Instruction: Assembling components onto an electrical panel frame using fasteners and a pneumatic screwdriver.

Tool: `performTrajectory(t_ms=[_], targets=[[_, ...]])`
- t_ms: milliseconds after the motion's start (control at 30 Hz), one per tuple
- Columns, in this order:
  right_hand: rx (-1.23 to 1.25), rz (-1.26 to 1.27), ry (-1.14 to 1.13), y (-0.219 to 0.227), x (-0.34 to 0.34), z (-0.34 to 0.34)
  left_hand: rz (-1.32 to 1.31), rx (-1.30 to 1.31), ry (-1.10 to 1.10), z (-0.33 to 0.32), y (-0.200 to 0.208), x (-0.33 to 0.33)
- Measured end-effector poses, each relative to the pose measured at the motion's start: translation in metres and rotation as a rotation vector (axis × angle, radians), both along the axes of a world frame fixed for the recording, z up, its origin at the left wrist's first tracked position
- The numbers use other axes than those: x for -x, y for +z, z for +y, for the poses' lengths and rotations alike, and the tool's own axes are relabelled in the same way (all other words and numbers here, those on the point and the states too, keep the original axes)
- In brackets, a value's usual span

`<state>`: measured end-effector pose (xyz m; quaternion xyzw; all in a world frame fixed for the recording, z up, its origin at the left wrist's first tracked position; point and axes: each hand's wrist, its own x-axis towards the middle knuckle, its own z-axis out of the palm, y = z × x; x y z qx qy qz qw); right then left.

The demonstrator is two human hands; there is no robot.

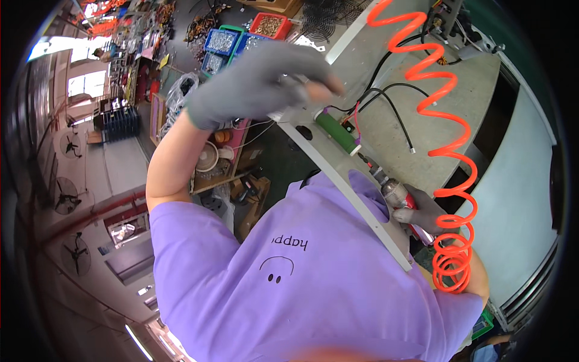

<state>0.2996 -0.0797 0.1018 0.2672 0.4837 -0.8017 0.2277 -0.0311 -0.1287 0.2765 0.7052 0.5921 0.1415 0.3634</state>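
My left hand (265,81), in a grey glove with bare fingertips, is raised over the far left part of a grey metal panel (392,123). Its fingers are curled and smeared by motion, so whether they hold anything does not show. My right hand (425,214), also gloved in grey, is wrapped round a red and silver air screwdriver (395,192). The tool's bit points at the near end of a green cylindrical resistor (338,131) with white ends, which lies on the panel. Red and purple wires (357,117) run beside the resistor.
An orange coiled air hose (449,90) hangs down on the right. Black cables (395,114) lie on the panel. Beyond my left hand stand blue bins (221,41) and a red bin (269,25) of small parts. The panel's metal edge (344,190) runs close to my body.
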Motion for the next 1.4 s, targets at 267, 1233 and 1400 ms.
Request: performTrajectory(t_ms=[267,1233,1400], targets=[[-0.058,-0.096,0.081,0.014,0.011,0.003,-0.189,0.049,1.070,-0.086,-0.076,0.044],[-0.084,0.021,0.137,0.010,0.004,0.006,-0.219,-0.347,1.005,-0.073,-0.101,0.007],[-0.080,-0.018,0.152,0.025,0.007,0.011,0.577,-0.627,-0.173,-0.021,-0.034,-0.022]])
